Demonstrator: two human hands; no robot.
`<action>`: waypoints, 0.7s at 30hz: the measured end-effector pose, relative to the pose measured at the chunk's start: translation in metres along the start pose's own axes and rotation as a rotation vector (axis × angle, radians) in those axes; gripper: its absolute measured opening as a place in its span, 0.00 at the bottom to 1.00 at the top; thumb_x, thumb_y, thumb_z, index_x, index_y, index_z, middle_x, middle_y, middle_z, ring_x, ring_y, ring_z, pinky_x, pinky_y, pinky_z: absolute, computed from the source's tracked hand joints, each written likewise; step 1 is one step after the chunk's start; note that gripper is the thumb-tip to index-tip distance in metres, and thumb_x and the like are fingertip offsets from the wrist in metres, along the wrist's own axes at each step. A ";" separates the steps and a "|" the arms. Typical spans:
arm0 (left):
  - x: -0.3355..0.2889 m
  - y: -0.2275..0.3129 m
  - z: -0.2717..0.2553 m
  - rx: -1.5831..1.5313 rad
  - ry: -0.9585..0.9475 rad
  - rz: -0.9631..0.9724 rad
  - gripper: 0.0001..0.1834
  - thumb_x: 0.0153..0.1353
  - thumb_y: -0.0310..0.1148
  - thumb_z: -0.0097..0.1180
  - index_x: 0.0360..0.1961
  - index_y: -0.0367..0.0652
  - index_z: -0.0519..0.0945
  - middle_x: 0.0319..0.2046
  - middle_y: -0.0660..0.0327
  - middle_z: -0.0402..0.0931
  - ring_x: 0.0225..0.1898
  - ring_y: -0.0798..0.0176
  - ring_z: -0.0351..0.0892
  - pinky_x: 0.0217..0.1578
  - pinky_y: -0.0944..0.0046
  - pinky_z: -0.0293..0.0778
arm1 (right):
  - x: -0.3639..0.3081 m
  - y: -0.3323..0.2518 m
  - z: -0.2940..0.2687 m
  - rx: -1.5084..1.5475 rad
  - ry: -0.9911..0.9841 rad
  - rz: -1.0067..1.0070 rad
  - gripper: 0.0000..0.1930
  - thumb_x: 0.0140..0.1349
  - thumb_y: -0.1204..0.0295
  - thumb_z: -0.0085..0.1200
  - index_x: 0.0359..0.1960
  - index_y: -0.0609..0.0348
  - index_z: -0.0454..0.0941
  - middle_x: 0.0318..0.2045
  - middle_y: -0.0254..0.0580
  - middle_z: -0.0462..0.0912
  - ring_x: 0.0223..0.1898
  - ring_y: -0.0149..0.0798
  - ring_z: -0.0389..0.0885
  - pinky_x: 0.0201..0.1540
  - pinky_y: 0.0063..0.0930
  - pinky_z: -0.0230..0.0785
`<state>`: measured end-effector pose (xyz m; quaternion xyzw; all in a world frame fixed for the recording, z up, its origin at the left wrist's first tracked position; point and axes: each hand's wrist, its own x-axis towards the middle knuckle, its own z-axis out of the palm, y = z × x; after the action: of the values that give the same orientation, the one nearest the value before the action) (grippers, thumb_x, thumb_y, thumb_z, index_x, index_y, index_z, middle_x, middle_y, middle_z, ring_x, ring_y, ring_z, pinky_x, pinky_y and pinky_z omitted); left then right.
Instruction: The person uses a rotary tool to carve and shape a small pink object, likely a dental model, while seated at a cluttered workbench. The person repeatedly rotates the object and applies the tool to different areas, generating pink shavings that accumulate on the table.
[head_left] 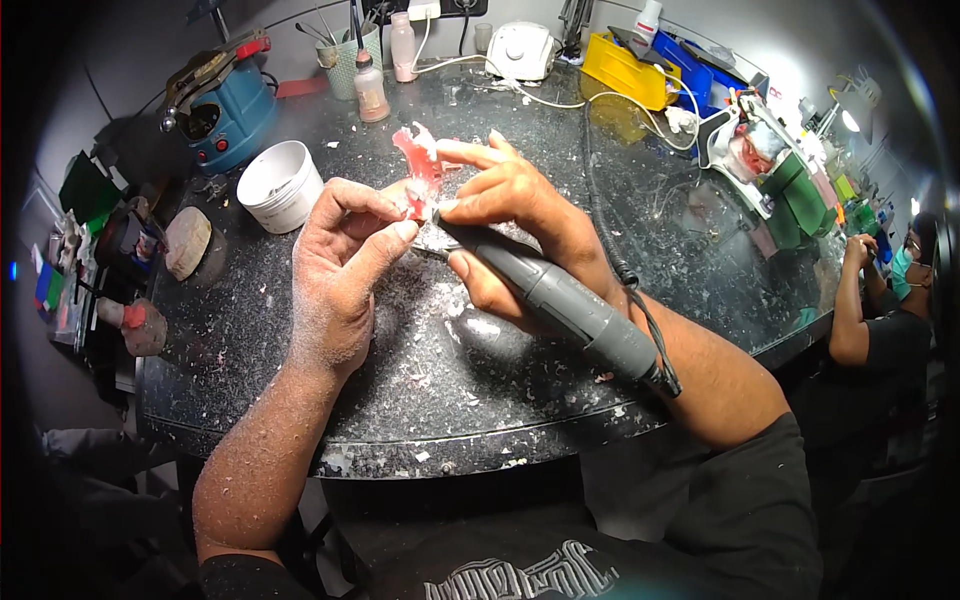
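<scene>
Dust coats my left hand [335,250], whose thumb and fingers pinch the lower end of a pink denture base [418,160] with whitish edges. My right hand [535,205] is wrapped round a dark grey rotary handpiece [560,300]. Its front end points up and left at the denture base, close to my left fingertips; whether the tip touches is hidden by my fingers. The right index finger stretches toward the piece's upper part. A black cord [655,345] trails from the handpiece's rear, along my right forearm.
White and pink shavings litter the dark speckled worktop [420,400]. On the left stand a white tub [280,190], a pale block [187,243] and a blue machine [225,115]. A dropper bottle [371,92] and yellow bin [625,75] are behind. A masked co-worker [885,320] sits right.
</scene>
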<state>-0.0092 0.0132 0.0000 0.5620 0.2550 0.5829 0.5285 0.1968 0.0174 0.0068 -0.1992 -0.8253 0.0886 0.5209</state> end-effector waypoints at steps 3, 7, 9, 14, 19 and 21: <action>-0.001 -0.002 0.001 -0.074 -0.023 -0.018 0.09 0.64 0.21 0.60 0.43 0.41 0.74 0.43 0.57 0.81 0.50 0.66 0.81 0.58 0.62 0.73 | -0.001 -0.001 0.001 -0.004 0.023 0.010 0.20 0.50 0.78 0.67 0.46 0.53 0.78 0.41 0.38 0.80 0.66 0.52 0.75 0.73 0.67 0.48; 0.000 -0.002 0.002 -0.173 -0.034 -0.068 0.10 0.65 0.22 0.60 0.44 0.40 0.73 0.44 0.55 0.81 0.51 0.63 0.81 0.60 0.59 0.73 | -0.001 0.001 0.000 0.007 0.031 0.003 0.21 0.49 0.79 0.67 0.46 0.53 0.78 0.40 0.37 0.80 0.66 0.53 0.75 0.73 0.67 0.48; -0.001 -0.002 0.002 -0.183 -0.039 -0.063 0.10 0.65 0.21 0.60 0.44 0.40 0.73 0.45 0.54 0.81 0.51 0.62 0.81 0.60 0.59 0.73 | -0.001 -0.002 0.000 0.025 0.014 0.003 0.21 0.49 0.79 0.66 0.46 0.53 0.78 0.41 0.37 0.79 0.66 0.54 0.74 0.73 0.68 0.45; -0.001 -0.001 0.003 -0.186 -0.034 -0.068 0.10 0.65 0.21 0.59 0.44 0.39 0.72 0.46 0.53 0.80 0.52 0.61 0.80 0.60 0.58 0.72 | -0.002 0.001 0.002 0.032 0.006 -0.020 0.20 0.48 0.79 0.66 0.45 0.52 0.78 0.41 0.38 0.78 0.66 0.55 0.73 0.73 0.71 0.43; 0.000 -0.003 0.004 -0.254 -0.028 -0.084 0.10 0.64 0.20 0.58 0.44 0.40 0.72 0.46 0.53 0.80 0.53 0.61 0.80 0.62 0.55 0.72 | -0.001 -0.004 0.001 0.042 0.007 -0.003 0.19 0.49 0.80 0.65 0.44 0.51 0.78 0.41 0.38 0.77 0.67 0.56 0.72 0.73 0.72 0.41; -0.001 -0.003 0.003 -0.276 -0.041 -0.103 0.09 0.64 0.20 0.57 0.44 0.40 0.73 0.46 0.53 0.79 0.53 0.61 0.80 0.63 0.55 0.72 | -0.001 -0.004 0.002 0.031 0.004 -0.028 0.19 0.49 0.80 0.65 0.44 0.51 0.78 0.41 0.38 0.77 0.67 0.56 0.72 0.73 0.72 0.41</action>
<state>-0.0058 0.0126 -0.0025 0.4819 0.1900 0.5731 0.6350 0.1944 0.0133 0.0061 -0.1798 -0.8256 0.0935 0.5267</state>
